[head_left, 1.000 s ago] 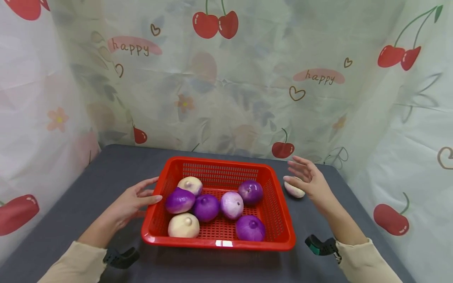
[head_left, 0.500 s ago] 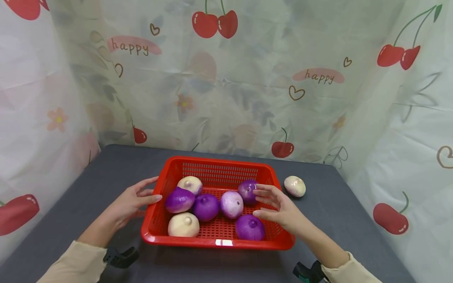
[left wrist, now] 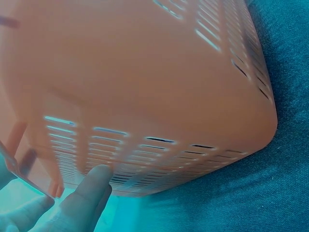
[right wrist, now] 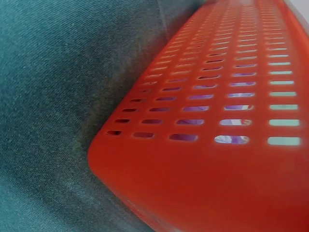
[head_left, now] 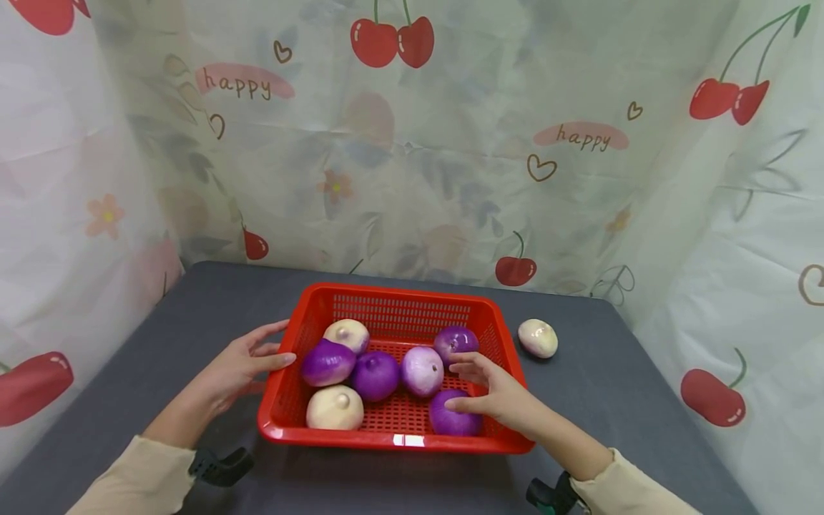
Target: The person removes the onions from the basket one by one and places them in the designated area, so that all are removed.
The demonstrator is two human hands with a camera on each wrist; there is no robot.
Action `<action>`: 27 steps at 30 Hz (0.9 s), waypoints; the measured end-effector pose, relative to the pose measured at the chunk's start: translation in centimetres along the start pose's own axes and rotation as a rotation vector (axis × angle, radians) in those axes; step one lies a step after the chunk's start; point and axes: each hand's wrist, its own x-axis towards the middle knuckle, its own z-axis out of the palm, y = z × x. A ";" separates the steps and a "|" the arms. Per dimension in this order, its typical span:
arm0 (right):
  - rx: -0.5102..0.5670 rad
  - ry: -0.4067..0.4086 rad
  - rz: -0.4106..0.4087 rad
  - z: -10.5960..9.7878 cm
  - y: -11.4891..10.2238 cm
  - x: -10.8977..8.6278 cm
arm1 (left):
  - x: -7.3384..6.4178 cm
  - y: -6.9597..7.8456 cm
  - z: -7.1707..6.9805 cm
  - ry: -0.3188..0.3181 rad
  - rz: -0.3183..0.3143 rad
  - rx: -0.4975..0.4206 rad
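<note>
A red plastic basket (head_left: 399, 443) with slotted walls holds several onions, some deep purple, some pale. My left hand (head_left: 241, 368) grips its left rim, thumb over the edge; in the left wrist view a finger (left wrist: 94, 186) lies along the outer wall. My right hand (head_left: 492, 393) hovers over the basket's right side, fingers spread and lightly bent. Its thumb overlaps the front-right purple onion (head_left: 453, 422); the fingertips are close to the back-right purple onion (head_left: 455, 340). The right wrist view shows the basket's outer wall (right wrist: 193, 174), with the hand out of frame.
A pale onion (head_left: 538, 338) lies on the dark grey table (head_left: 579, 379), just right of the basket. Behind and at both sides hangs a cherry-printed curtain (head_left: 412, 179). Black wrist straps (head_left: 222, 468) sit at both cuffs.
My right hand has left the spot by the pale onion on the table and moved left and nearer, over the basket. The left hand stays at the rim.
</note>
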 end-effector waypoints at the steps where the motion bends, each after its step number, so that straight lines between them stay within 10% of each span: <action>1: -0.009 0.000 0.007 0.0 0.0 0.0 | 0.0 0.0 0.0 0.000 0.000 0.000; 27: -0.204 -0.093 0.101 1.2 0.5 1.0 | -0.1 0.1 0.0 0.006 -0.004 -0.004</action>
